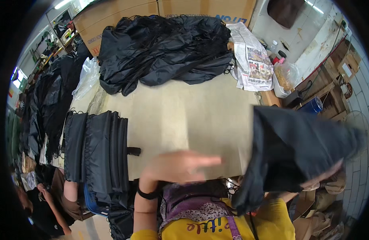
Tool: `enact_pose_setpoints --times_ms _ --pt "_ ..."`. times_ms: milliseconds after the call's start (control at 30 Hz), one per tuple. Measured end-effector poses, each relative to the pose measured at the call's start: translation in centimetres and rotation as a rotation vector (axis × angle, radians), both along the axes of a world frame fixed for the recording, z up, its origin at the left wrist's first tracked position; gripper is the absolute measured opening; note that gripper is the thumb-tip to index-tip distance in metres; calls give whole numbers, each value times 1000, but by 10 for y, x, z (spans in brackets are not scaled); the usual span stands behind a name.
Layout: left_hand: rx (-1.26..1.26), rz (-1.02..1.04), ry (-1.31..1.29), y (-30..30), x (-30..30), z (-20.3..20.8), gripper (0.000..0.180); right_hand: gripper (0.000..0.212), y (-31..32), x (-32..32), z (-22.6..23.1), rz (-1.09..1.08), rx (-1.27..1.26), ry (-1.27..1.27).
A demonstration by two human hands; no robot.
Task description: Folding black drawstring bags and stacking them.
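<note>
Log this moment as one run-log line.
left hand: open, flat above table | right hand: holds black fabric piece, blurred | folded black stack at left | black pile at far edge

A pale wooden table [192, 116] is seen, on which a heap of black fabric [168, 48] is piled at the far edge, a folded stack of black cloth pieces [96, 148] is laid at the left, with newspaper [252, 60] spread at the far right corner.
</note>
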State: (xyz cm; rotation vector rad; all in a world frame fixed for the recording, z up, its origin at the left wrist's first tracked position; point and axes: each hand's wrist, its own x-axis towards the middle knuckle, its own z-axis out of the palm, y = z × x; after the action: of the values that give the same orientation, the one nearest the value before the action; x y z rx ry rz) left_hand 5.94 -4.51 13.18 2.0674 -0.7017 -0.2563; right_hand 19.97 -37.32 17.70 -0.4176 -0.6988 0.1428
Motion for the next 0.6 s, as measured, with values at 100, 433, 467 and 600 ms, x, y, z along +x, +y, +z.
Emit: enact_pose_setpoints --times_ms 100,433,467,600 --pt "-79 392 -229 2 -3 18 73 10 14 2 -16 -102 -64 259" --pt "419 852 -918 17 45 -38 80 24 147 57 -54 403 -305 683" --pt "382 849 -953 20 50 -37 84 25 153 60 -60 457 -328 718" --pt "419 804 -839 26 45 -28 93 31 167 69 -67 689 -329 739"
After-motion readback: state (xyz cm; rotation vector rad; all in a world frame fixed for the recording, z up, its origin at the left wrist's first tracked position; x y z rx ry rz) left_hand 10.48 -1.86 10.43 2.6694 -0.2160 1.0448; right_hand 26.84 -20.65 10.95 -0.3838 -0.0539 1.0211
